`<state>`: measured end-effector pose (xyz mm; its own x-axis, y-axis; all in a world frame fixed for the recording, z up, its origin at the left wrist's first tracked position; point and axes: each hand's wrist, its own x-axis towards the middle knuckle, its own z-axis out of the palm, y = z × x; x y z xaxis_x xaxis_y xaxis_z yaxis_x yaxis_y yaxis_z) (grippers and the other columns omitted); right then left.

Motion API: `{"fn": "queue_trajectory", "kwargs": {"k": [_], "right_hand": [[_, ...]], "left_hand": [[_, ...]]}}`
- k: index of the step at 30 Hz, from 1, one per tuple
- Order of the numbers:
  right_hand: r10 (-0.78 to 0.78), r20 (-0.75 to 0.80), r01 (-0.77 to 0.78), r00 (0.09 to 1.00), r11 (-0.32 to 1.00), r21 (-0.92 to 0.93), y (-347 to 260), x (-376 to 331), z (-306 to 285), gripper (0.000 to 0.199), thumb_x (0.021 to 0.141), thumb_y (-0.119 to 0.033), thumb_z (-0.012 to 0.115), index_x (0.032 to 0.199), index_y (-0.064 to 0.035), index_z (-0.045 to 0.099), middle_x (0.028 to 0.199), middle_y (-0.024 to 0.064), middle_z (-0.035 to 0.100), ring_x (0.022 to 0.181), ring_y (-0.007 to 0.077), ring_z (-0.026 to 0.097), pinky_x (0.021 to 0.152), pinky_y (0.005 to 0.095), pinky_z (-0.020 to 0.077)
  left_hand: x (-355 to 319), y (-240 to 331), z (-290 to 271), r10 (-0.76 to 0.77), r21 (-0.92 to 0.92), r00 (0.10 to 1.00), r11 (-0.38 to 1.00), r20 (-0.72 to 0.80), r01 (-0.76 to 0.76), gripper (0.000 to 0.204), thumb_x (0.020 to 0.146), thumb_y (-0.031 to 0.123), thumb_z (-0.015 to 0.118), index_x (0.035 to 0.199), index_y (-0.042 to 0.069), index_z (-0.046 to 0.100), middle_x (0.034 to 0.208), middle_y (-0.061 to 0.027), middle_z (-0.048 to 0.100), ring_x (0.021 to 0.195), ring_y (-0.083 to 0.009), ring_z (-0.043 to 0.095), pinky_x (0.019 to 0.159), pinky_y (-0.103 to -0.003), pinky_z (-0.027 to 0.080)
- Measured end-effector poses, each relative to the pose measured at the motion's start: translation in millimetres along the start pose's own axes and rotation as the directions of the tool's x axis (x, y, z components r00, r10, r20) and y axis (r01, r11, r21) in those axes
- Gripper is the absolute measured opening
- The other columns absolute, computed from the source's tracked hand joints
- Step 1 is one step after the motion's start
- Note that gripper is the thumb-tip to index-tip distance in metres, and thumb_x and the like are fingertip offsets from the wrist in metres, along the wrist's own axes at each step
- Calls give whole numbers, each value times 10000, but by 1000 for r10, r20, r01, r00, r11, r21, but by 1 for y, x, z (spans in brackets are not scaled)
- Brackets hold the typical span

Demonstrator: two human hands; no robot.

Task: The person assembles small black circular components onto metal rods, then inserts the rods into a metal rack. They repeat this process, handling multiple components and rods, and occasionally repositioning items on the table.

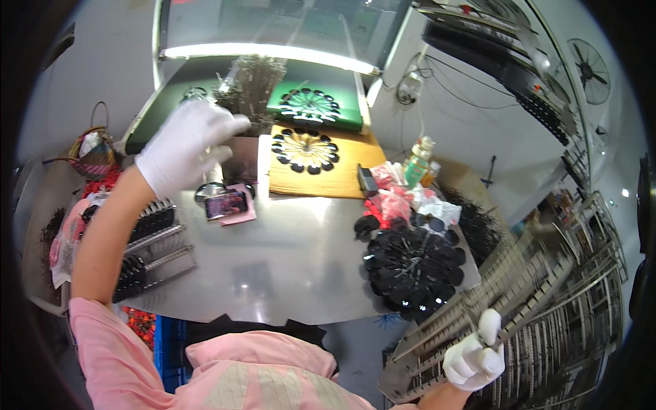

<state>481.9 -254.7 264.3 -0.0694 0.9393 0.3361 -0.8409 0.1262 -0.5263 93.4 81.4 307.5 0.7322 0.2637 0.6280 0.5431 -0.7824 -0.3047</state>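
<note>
My left hand (188, 147), in a white glove, is raised over the back left of the metal table. Its fingers are stretched and apart, slightly blurred, with nothing visible between them. Behind it stands a bundle of thin metal wires (253, 82). My right hand (475, 362), also white-gloved, is low at the right, its fingers curled round the edge of a slotted metal rack (533, 280). The rack is tilted and blurred, and the exact grip is partly hidden. On the table's right side lies a large cluster of glossy black discs (413, 263) with thin stems.
Rings of black ovals lie on a yellow board (355, 157) and on a green belt (352, 106). A phone (225, 204) rests on pink cloth. A green bottle (417, 162) stands by red and white plastic bags. Racks (147, 236) of black pieces line the left edge.
</note>
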Motion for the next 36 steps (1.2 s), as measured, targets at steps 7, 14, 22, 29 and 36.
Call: {"fn": "queue_trajectory", "kwargs": {"k": [7, 14, 22, 29, 36], "right_hand": [[-167, -93, -147, 982, -354, -924, 110, 109, -90, 298, 804, -232, 822, 810, -59, 580, 600, 110, 599, 513, 250, 651, 504, 375, 518], [303, 69, 232, 950, -541, -809, 213, 108, -186, 110, 815, -251, 710, 804, -186, 622, 632, 58, 618, 574, 270, 675, 490, 400, 518], [695, -330, 12, 639, -439, -899, 233, 138, -205, 240, 987, -346, 546, 1004, -134, 656, 954, 198, 716, 853, 407, 698, 751, 503, 542], [305, 52, 175, 951, -391, -903, 207, 364, -283, 130, 946, -239, 665, 1007, -129, 698, 915, 141, 706, 803, 332, 704, 704, 426, 575], [-131, -264, -283, 956, -656, -699, 244, 596, -442, 387, 907, -296, 656, 1219, -68, 659, 1204, 204, 702, 1141, 387, 654, 993, 443, 510]], "left_hand": [[-95, 15, 30, -446, -317, 893, 840, 57, 440, 422, 834, 36, 716, 1251, 59, 655, 1113, -141, 666, 1082, -355, 623, 996, -435, 486], [-161, 58, 131, -523, -584, 814, 589, 252, 559, 241, 887, 123, 715, 1122, 73, 725, 989, -133, 729, 936, -352, 689, 861, -438, 544], [-138, 133, 265, -159, -886, 975, 414, 155, 208, 263, 857, 105, 722, 1119, 82, 713, 1029, -121, 734, 903, -340, 713, 815, -435, 591], [-142, 147, 274, -249, -789, 875, 381, 415, 483, 187, 906, 251, 681, 1017, 106, 722, 856, -131, 700, 802, -341, 684, 731, -473, 543], [-134, 148, 267, -319, -790, 836, 297, 447, 536, 134, 897, 192, 662, 966, 90, 714, 834, -169, 681, 773, -385, 657, 716, -504, 514]]}}
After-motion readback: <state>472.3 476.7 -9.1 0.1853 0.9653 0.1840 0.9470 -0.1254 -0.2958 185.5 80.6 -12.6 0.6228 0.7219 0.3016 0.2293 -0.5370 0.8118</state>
